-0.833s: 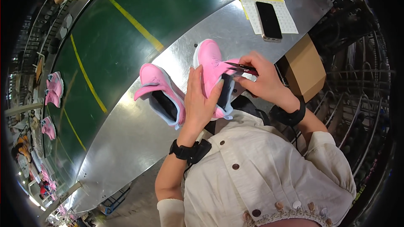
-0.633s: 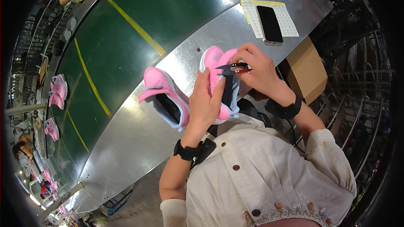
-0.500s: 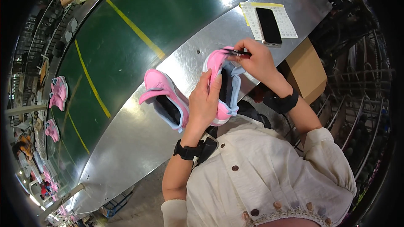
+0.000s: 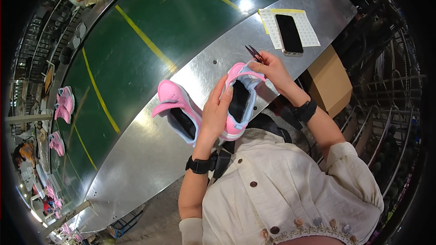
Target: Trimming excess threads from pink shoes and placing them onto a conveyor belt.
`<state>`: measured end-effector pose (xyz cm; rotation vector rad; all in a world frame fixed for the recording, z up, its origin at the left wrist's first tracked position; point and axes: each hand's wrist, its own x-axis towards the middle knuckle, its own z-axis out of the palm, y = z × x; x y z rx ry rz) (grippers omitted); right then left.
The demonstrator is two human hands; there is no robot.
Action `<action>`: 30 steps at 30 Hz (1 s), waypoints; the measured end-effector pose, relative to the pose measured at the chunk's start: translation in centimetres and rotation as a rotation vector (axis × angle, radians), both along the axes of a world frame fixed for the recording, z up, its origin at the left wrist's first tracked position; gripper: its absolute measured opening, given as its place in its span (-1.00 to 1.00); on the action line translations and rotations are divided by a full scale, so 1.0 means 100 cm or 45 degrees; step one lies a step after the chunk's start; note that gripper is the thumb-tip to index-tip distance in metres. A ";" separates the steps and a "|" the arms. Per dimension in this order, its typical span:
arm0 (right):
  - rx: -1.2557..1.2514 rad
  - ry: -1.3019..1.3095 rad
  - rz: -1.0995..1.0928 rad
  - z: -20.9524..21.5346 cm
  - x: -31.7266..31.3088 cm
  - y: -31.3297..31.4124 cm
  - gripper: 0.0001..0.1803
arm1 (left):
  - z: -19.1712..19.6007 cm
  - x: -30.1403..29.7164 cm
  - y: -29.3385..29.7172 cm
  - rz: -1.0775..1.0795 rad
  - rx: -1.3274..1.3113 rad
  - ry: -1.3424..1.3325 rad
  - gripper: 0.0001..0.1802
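clasped by my left hand (image 4: 216, 110) at nine o'clock, for steadiness i judge, the pink shoe (image 4: 235, 130) is at the steel table (image 4: 136, 159) edge; my right hand (image 4: 271, 69) pinches its tongue (image 4: 258, 76) at one, snips (image 4: 252, 51) tucked toward eleven, seemingly clear; its mate (image 4: 170, 92) stands at nine.

In front of you, a shiny metal worktop (image 4: 131, 159) bordered a green surface (image 4: 136, 77) striped with yellow lines (image 4: 145, 37), where a white glare (image 4: 245, 4) shone. Dark wire racks (image 4: 395, 81) stood to your right, above grey floor (image 4: 156, 206) at lower left.
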<state>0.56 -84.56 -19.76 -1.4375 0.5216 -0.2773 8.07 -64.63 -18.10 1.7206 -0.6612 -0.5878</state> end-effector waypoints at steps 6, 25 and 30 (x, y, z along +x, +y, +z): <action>0.425 -0.013 -0.115 -0.009 -0.009 0.022 -0.78 | 0.025 -0.001 0.010 -0.239 0.142 -0.641 -0.55; -0.553 0.145 0.199 0.035 -0.045 -0.018 -0.77 | 0.023 -0.050 -0.014 -0.426 0.693 -1.757 -0.47; -0.889 0.242 0.449 0.081 -0.030 -0.032 -0.74 | 0.025 -0.058 -0.014 -0.534 0.691 -1.876 -0.48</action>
